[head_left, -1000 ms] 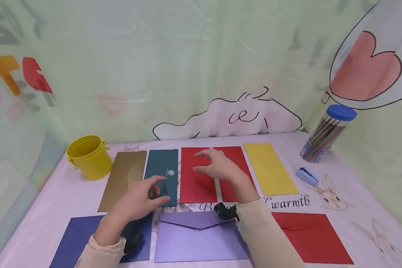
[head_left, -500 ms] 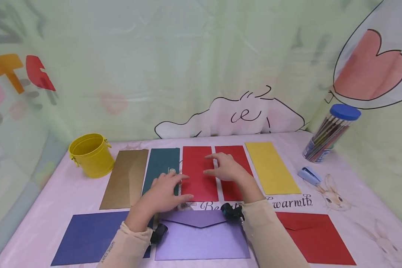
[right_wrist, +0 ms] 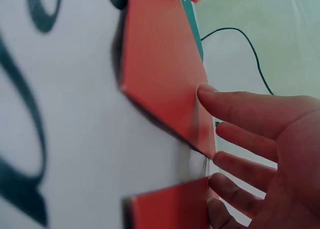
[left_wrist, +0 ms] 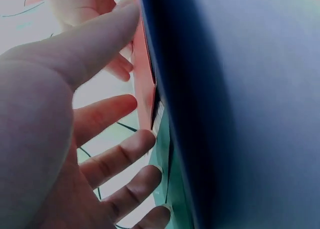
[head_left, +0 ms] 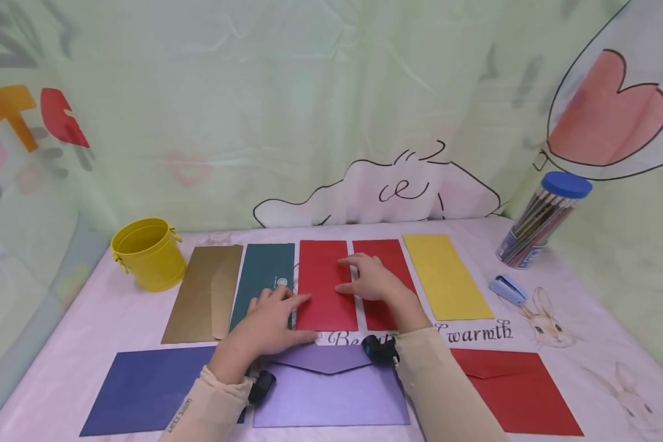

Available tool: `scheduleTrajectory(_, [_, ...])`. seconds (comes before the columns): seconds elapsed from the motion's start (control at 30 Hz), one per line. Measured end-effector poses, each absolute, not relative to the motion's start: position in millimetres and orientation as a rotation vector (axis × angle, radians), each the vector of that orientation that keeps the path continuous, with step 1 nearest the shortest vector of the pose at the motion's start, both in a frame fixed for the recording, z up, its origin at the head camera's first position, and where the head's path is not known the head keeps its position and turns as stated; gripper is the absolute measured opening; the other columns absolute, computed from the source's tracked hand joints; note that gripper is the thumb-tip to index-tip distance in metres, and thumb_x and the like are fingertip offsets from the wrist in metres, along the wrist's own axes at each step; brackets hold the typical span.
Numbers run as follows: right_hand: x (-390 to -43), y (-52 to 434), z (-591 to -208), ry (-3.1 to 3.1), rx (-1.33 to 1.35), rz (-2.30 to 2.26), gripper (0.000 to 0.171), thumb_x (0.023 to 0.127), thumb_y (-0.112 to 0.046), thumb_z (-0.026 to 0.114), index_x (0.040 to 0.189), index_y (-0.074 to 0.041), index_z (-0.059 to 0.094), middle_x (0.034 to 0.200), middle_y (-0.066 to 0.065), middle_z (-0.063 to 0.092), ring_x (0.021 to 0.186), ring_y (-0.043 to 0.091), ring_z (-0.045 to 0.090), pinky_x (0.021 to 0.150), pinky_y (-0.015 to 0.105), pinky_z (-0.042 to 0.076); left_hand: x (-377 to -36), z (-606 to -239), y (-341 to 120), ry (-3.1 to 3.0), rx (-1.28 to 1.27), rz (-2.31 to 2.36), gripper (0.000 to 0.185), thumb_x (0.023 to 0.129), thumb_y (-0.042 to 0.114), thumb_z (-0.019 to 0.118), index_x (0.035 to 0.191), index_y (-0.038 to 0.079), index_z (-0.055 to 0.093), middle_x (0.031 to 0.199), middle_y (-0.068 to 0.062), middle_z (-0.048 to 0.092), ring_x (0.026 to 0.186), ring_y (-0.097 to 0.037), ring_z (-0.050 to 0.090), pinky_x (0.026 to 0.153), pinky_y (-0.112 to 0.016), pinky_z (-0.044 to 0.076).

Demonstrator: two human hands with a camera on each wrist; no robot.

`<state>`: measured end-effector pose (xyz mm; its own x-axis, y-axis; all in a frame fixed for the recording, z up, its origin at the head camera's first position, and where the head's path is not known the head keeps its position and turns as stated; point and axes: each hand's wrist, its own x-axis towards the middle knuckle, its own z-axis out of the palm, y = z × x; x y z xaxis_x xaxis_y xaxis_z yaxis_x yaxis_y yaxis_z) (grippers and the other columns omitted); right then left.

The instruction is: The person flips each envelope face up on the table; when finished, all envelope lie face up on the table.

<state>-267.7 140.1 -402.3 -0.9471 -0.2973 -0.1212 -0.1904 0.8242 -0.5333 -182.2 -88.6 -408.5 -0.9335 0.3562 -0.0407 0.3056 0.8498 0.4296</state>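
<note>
Flat on the table, a red envelope (head_left: 323, 270) lies between my two hands. Over the green envelope (head_left: 265, 264), my left hand (head_left: 267, 322) has its fingers spread toward the red one's left edge, its thumb near the lower left corner. My right hand (head_left: 371, 281) reaches from the other side, thumb and forefinger at the red envelope's right edge and the palm over a second red envelope (head_left: 393, 252). In the right wrist view the right thumb (right_wrist: 215, 99) touches the red paper. The left wrist view shows the left fingers extended, with nothing gripped.
Nearer me lie a blue envelope (head_left: 143, 390), a purple envelope (head_left: 331, 399) and a wide red envelope (head_left: 522, 393). Brown (head_left: 199, 294) and yellow (head_left: 447, 276) envelopes flank the back row. A yellow bucket (head_left: 151, 264), a blue stapler (head_left: 508, 289) and a pencil tub (head_left: 541, 224) stand farther out.
My left hand has moved right, from over the green envelope toward the red one, and lowered. The right hand has shifted slightly right and down to the red envelope's right edge.
</note>
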Motion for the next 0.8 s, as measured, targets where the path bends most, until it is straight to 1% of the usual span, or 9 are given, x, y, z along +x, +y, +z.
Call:
scheduleTrajectory(0.1, [-267.9, 139.9, -403.0, 2.804, -0.376, -0.781, 0.067, 0.084, -0.028, 0.082, 0.144, -0.013, 0.057, 0.145, 0.013, 0.047, 0.133, 0.035, 0.039, 0.095, 0.050, 0.050, -180.5, -408.2, -87.1, 2.908, 0.522, 0.628, 0.079, 0.078, 0.050, 0.082, 0.146, 0.017, 0.056, 0.130, -0.010, 0.051, 0.118, -0.030, 0.043, 0.093, -0.051, 0.039])
scheduleTrajectory(0.27, [-267.7, 138.9, -402.8, 2.796, -0.358, -0.778, 0.065, 0.082, -0.030, 0.084, 0.141, -0.014, 0.060, 0.145, 0.012, 0.047, 0.133, 0.034, 0.038, 0.093, 0.049, 0.051, -178.6, -407.9, -84.6, 2.920, 0.534, 0.615, 0.079, 0.077, 0.049, 0.082, 0.145, 0.017, 0.057, 0.127, -0.010, 0.050, 0.117, -0.030, 0.043, 0.091, -0.050, 0.038])
scheduleTrajectory(0.57, [-269.0, 139.4, -404.5, 2.792, -0.370, -0.797, 0.065, 0.082, -0.030, 0.084, 0.141, -0.015, 0.060, 0.146, 0.012, 0.046, 0.133, 0.034, 0.038, 0.094, 0.049, 0.051, -181.8, -411.9, -83.1, 2.985, 0.548, 0.551, 0.071, 0.078, 0.048, 0.082, 0.139, 0.018, 0.063, 0.123, -0.010, 0.054, 0.113, -0.028, 0.047, 0.088, -0.047, 0.040])
scheduleTrajectory(0.8, [-269.9, 141.7, -405.8, 2.800, -0.411, -0.781, 0.058, 0.087, -0.028, 0.079, 0.140, -0.013, 0.061, 0.145, 0.013, 0.047, 0.131, 0.035, 0.039, 0.095, 0.048, 0.050, -179.1, -406.2, -79.2, 3.037, 0.587, 0.426, 0.062, 0.079, 0.048, 0.082, 0.130, 0.015, 0.070, 0.119, -0.012, 0.060, 0.108, -0.029, 0.054, 0.090, -0.048, 0.045])
